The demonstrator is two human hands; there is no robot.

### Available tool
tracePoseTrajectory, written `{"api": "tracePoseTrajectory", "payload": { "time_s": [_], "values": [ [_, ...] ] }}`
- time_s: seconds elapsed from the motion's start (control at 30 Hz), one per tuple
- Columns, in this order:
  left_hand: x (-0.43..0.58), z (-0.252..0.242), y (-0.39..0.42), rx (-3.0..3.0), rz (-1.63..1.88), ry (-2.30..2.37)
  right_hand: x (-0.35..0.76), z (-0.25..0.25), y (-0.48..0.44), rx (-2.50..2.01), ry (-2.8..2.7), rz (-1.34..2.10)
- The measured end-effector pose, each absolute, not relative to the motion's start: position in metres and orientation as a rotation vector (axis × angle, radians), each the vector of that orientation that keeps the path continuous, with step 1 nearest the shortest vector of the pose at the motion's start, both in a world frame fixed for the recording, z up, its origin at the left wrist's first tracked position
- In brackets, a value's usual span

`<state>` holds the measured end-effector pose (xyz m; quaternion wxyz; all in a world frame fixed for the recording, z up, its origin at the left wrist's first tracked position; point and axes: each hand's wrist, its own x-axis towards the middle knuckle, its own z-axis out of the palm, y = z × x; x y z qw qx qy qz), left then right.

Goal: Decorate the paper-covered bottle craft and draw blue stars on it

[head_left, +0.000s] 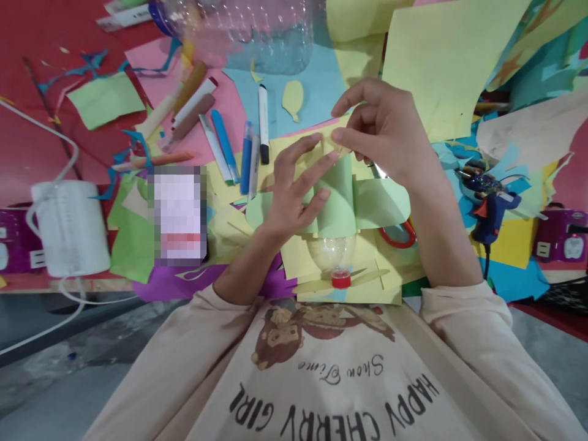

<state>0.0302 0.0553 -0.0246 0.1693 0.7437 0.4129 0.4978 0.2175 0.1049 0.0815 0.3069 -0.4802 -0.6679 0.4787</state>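
A clear plastic bottle (331,252) with a red cap (340,279) lies on the table, its cap pointing toward me. Light green paper (339,199) is wrapped over its body, with flaps spreading left and right. My left hand (294,190) rests on the left side of the green paper with fingers spread, fingertips pressing it down. My right hand (381,131) hovers above the far end of the paper, thumb and forefinger pinched on a small yellowish strip or paper edge that I cannot make out clearly.
Coloured paper sheets and scraps cover the red table. Several markers (245,156) lie at left centre. A clear bottle (257,30) stands at the back. A white roll (71,226) sits left, a blue glue gun (493,211) right, red-handled scissors (399,236) beside the bottle.
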Motion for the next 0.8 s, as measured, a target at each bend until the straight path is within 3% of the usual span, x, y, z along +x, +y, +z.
{"api": "tracePoseTrajectory", "payload": {
  "time_s": [0.17,0.37,0.8],
  "values": [
    [0.032,-0.028,0.057,2.247,1.505,1.102,0.212,0.079,0.104,-1.274,-1.765,1.307],
    [0.029,-0.026,0.055,2.021,1.446,1.374,0.216,0.073,0.109,-1.130,-1.801,1.303],
    [0.031,-0.023,0.056,1.975,1.651,1.387,0.248,0.076,0.121,-1.340,-1.989,1.226]
  ]
}}
